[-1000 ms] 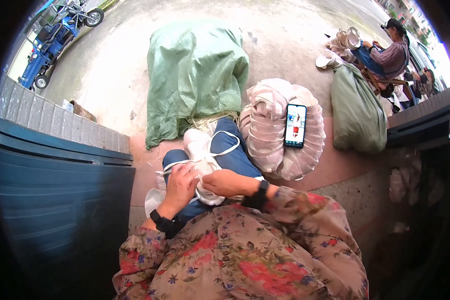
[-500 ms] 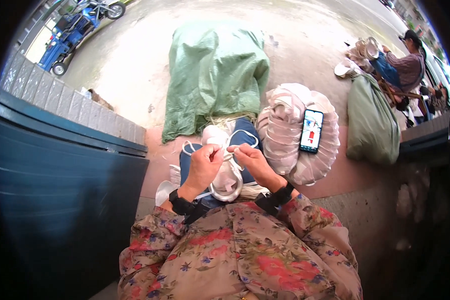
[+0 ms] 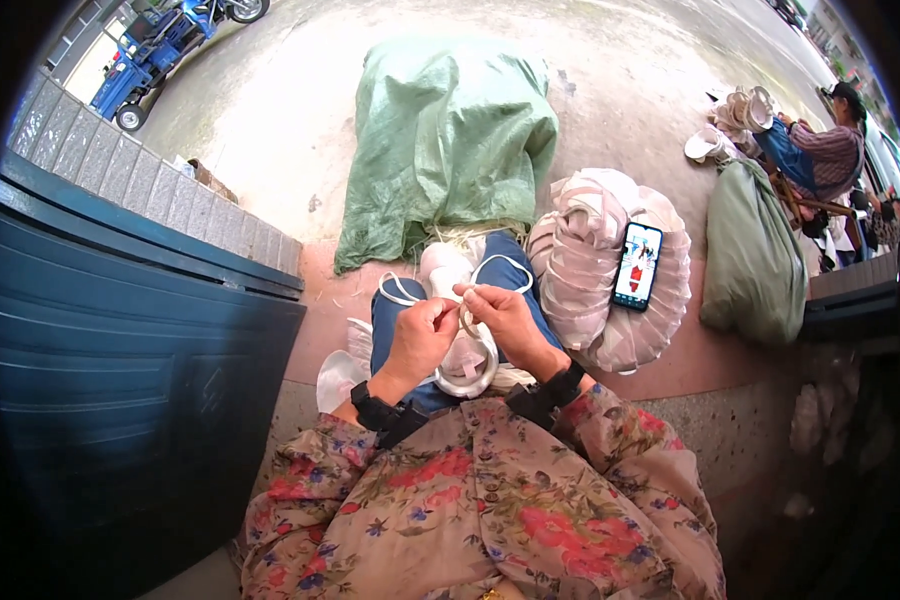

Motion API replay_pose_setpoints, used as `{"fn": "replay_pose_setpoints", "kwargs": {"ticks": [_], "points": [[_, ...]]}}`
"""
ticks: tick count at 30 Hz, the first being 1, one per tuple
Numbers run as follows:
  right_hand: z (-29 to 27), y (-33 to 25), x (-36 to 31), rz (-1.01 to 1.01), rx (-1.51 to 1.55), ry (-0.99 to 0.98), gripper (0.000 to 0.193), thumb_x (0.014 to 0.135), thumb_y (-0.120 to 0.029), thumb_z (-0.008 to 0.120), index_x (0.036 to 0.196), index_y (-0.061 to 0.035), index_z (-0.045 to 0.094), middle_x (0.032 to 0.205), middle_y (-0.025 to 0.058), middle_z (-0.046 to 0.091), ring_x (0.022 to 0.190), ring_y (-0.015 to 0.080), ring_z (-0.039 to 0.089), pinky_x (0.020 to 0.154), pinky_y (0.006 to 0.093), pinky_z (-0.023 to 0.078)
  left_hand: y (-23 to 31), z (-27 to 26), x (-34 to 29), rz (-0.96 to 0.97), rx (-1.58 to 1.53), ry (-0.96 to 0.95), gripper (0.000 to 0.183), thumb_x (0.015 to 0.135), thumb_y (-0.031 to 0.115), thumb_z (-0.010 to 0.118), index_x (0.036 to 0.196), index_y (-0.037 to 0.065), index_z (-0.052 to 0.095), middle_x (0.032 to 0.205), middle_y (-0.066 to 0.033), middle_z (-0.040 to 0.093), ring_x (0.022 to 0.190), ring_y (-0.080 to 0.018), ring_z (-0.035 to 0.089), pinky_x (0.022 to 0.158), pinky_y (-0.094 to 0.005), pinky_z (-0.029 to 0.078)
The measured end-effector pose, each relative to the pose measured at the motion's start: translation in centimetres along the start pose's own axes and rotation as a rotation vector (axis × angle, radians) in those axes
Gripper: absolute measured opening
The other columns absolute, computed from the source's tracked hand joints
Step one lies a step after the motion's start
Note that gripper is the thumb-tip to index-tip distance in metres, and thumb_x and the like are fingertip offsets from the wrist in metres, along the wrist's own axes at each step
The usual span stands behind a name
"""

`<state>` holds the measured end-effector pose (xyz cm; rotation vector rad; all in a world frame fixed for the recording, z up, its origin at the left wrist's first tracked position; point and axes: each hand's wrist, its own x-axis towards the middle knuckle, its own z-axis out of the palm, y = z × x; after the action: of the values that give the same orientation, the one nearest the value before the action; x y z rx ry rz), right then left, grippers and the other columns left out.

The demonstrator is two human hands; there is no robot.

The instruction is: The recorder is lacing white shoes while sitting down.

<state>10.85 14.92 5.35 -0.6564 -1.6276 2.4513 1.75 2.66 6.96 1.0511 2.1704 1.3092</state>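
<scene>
A pale shoe upper (image 3: 467,352) lies lengthwise on my lap between my knees, its rounded toe (image 3: 444,266) pointing away from me. Over its middle my two hands are close together, both pinched closed. My left hand (image 3: 419,343) grips a white shoelace (image 3: 394,297), part of which loops out over my left knee. My right hand (image 3: 510,322) pinches the lace too, and a second loop arcs above my right knee. The fingers hide where the lace meets the shoe.
A green woven sack (image 3: 445,140) lies ahead. At my right, stacked pale shoe uppers (image 3: 578,262) carry a lit phone (image 3: 637,266). Beyond are a full green sack (image 3: 755,250) and a seated person (image 3: 825,150). A blue door (image 3: 130,380) stands left; a blue three-wheeler (image 3: 155,60) is farther off.
My hands have drawn slightly closer together above the shoe, still pinching. The whole view has shifted a little, so the surroundings sit farther right in it.
</scene>
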Motion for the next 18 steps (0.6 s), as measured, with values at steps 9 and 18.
{"fn": "replay_pose_setpoints", "kwargs": {"ticks": [9, 18], "points": [[-0.1, -1.9, 0.5, -0.224, -0.090, -0.007, 0.022, 0.090, -0.016, 0.049, 0.094, 0.0036, 0.059, 0.089, 0.0069, 0.062, 0.085, 0.0122, 0.056, 0.079, 0.0247, 0.043, -3.8, -2.5, 2.8, -0.024, -0.047, -0.020, 0.019, 0.083, 0.014, 0.052, 0.089, -0.002, 0.061, 0.079, -0.0161, 0.063, 0.073, -0.0228, 0.061, 0.066, -0.0322, 0.046], [2.8, -12.8, -0.1, -0.326, -0.279, -0.155, 0.020, 0.091, -0.013, 0.047, 0.097, 0.0029, 0.057, 0.067, 0.0043, 0.057, 0.056, 0.0085, 0.052, 0.063, 0.0253, 0.048, -8.7, -1.7, 6.3, 0.008, 0.418, -0.596, 0.015, 0.066, 0.015, 0.062, 0.076, 0.003, 0.062, 0.064, -0.0134, 0.060, 0.059, -0.0250, 0.058, 0.059, -0.0341, 0.044]]}}
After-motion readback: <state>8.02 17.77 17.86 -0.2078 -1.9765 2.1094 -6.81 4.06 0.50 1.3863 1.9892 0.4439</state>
